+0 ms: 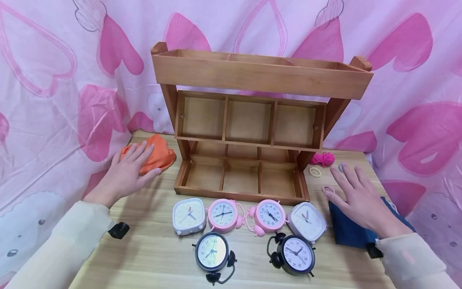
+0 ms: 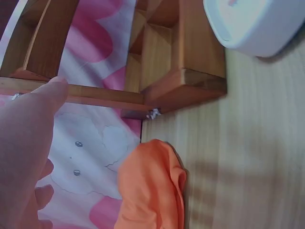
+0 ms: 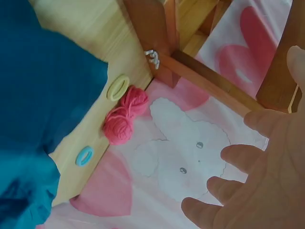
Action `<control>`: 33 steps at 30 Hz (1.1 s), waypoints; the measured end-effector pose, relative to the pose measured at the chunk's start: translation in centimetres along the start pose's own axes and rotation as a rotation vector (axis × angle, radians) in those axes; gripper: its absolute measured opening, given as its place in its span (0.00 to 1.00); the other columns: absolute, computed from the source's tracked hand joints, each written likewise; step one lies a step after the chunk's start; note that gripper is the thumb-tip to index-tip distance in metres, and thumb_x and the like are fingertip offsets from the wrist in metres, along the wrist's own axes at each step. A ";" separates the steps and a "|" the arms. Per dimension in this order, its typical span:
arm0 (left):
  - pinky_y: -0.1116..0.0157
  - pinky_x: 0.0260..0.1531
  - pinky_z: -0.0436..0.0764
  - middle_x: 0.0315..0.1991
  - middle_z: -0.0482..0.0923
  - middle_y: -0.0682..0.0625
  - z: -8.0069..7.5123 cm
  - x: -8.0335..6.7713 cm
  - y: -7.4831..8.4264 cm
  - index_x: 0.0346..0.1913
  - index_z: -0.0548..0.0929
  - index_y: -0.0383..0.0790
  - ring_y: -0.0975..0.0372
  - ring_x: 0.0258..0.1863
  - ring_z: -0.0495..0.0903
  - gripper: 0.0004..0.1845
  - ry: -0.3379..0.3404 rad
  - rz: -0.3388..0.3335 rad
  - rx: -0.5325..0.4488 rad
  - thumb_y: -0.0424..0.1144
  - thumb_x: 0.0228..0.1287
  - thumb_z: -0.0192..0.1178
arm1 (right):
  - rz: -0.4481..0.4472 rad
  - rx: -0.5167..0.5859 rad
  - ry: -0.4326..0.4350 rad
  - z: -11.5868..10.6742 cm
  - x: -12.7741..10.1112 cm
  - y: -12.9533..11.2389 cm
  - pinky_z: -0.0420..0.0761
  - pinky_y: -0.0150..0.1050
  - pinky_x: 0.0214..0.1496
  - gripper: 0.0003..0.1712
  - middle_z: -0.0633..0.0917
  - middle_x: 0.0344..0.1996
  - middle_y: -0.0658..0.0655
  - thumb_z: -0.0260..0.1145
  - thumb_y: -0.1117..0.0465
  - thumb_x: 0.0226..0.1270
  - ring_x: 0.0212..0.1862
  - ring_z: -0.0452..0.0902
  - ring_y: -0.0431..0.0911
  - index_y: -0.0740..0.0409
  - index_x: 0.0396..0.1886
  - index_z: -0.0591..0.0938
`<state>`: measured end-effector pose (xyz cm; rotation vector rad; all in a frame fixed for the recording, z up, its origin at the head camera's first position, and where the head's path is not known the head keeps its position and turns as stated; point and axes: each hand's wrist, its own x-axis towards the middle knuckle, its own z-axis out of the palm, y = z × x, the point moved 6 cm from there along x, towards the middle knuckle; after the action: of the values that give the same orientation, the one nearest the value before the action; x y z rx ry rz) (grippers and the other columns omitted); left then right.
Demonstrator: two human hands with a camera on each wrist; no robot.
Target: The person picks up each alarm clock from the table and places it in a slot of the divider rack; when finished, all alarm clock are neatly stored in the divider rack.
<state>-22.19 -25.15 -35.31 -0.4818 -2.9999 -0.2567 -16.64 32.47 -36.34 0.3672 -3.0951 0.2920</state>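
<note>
Currently, the left hand [image 1: 128, 170] lies flat, fingers straight, on the orange cloth [image 1: 157, 156], which sits on the table [image 1: 159, 257] just left of the wooden shelf unit [image 1: 252, 132]. The right hand [image 1: 355, 196] is spread, fingers straight and holding nothing, above the blue cloth [image 1: 348, 230] near the right table edge. Six alarm clocks stand between the hands, in front of the shelf unit.
</note>
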 end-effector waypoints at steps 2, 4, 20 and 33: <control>0.35 0.72 0.42 0.78 0.50 0.37 -0.1 0.4 0.0 0.78 0.54 0.41 0.38 0.76 0.48 0.44 0.022 0.001 -0.018 0.62 0.68 0.53 | -0.021 0.011 0.030 0.1 -0.4 -0.3 0.35 0.72 0.73 0.47 0.48 0.77 0.71 0.56 0.39 0.72 0.76 0.30 0.72 0.52 0.80 0.48; 0.35 0.71 0.45 0.77 0.52 0.37 -0.2 1.0 0.2 0.77 0.55 0.40 0.40 0.76 0.50 0.43 0.044 0.001 -0.054 0.61 0.69 0.54 | -0.024 0.027 0.046 0.2 -0.8 -0.5 0.38 0.73 0.72 0.48 0.47 0.78 0.70 0.58 0.40 0.71 0.76 0.32 0.71 0.51 0.80 0.47; 0.51 0.75 0.58 0.76 0.59 0.47 0.3 7.1 1.6 0.78 0.53 0.50 0.53 0.75 0.59 0.35 0.244 -0.222 -0.879 0.58 0.75 0.47 | 0.174 0.140 0.114 5.5 -5.0 -4.1 0.67 0.75 0.57 0.60 0.69 0.62 0.77 0.71 0.34 0.54 0.59 0.64 0.74 0.67 0.74 0.59; 0.52 0.73 0.63 0.76 0.58 0.46 1.2 9.3 2.8 0.78 0.53 0.52 0.53 0.75 0.59 0.36 0.261 -0.265 -1.165 0.59 0.73 0.49 | 0.403 0.196 -0.098 9.2 -5.7 -4.2 0.65 0.75 0.60 0.70 0.59 0.68 0.80 0.69 0.27 0.51 0.64 0.57 0.75 0.74 0.74 0.53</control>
<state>-30.16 -19.56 -35.00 -0.0661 -2.3373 -1.9094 -10.04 28.07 -44.77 -0.2579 -3.2209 0.6002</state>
